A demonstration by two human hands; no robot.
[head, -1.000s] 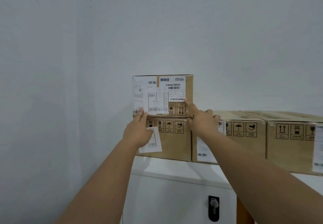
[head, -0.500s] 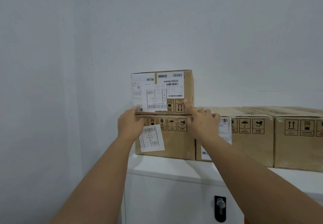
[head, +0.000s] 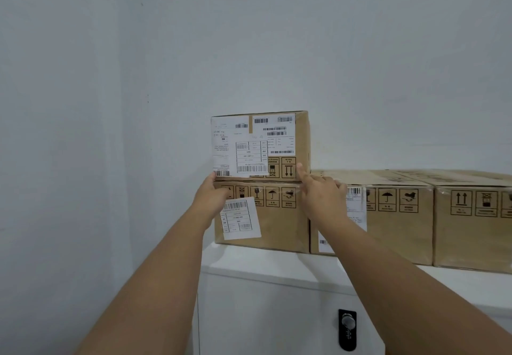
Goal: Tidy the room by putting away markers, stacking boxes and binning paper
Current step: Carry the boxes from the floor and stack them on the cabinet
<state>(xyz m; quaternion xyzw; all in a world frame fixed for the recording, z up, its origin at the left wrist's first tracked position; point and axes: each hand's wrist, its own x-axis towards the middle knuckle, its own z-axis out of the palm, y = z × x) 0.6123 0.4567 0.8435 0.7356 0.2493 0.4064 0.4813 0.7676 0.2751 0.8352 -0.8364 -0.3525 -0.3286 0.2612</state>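
A small cardboard box [head: 300, 138], covered in white shipping labels and standing upside down, sits on top of a second cardboard box [head: 282, 227] at the left end of a row. My left hand [head: 209, 196] touches the top box's lower left corner with its fingertips. My right hand [head: 318, 196] presses an outstretched finger against the box's lower right corner. Neither hand wraps round the box. No markers or paper waste are in view.
The boxes stand on a white cabinet [head: 277, 271] with a black lock [head: 347, 329] on its door. Two more cardboard boxes [head: 393, 224] [head: 471, 230] continue the row to the right. White walls close in behind and on the left.
Both hands stay at the top box's lower corners. The left hand has slid a little outward to the corner. The view has shifted slightly, and the box looks squarer on the one below.
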